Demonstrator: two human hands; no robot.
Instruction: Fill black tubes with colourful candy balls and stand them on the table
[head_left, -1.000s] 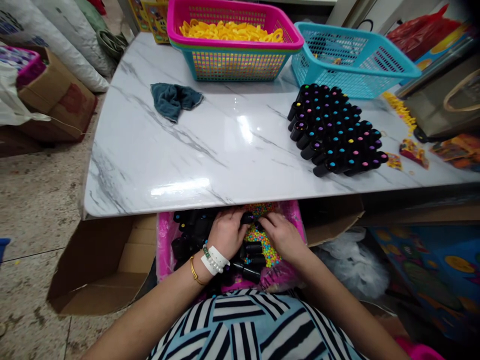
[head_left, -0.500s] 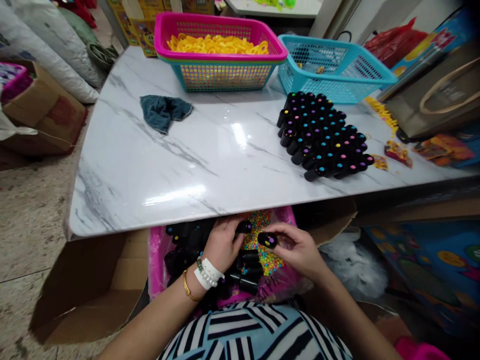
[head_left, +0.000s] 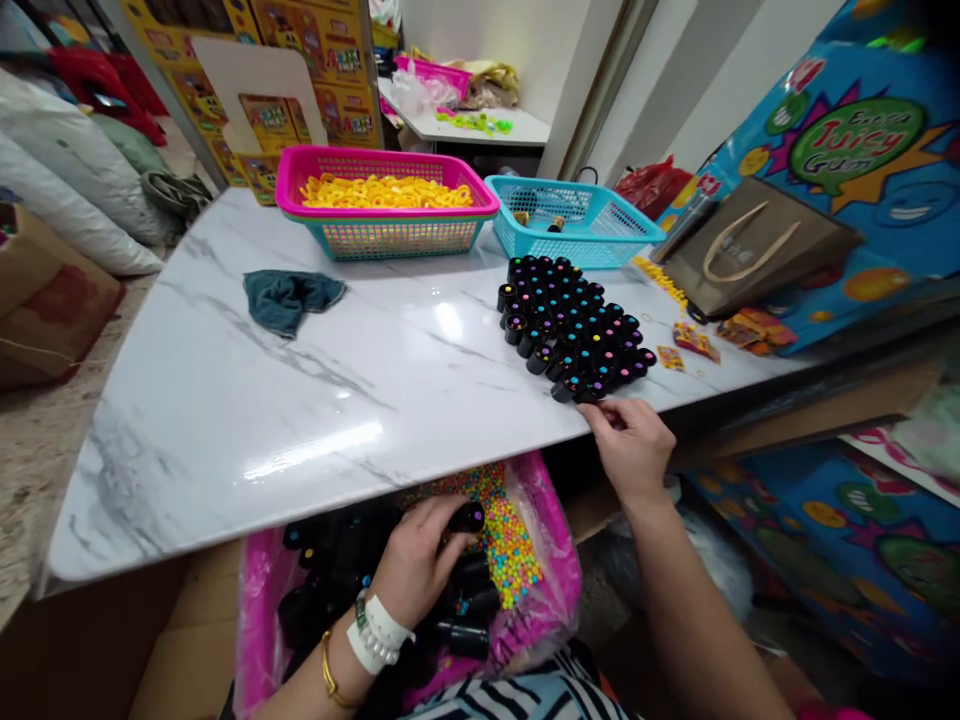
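Note:
My left hand (head_left: 416, 560) is closed around a black tube (head_left: 466, 517) with a purple dot, over the pink basket (head_left: 559, 560) below the table edge. Small colourful beads (head_left: 514, 545) and more black tubes (head_left: 469, 635) lie in that basket. At the table's front edge my right hand (head_left: 630, 440) has its fingers pinched on a black tube (head_left: 590, 392) at the near corner of the group of upright black tubes (head_left: 574, 320). Their ends show coloured dots.
On the marble-look table (head_left: 420, 400) lies a dark teal cloth (head_left: 289, 300). Behind stand a pink basket of yellow rings (head_left: 386, 192) and a blue basket (head_left: 577, 225). A brown paper bag (head_left: 750, 250) and small packets (head_left: 694, 340) are at the right.
My right hand has moved up and right from above the lower basket to the tube group, carrying a tube. My left hand still holds its tube. The view has tilted up and shifted right.

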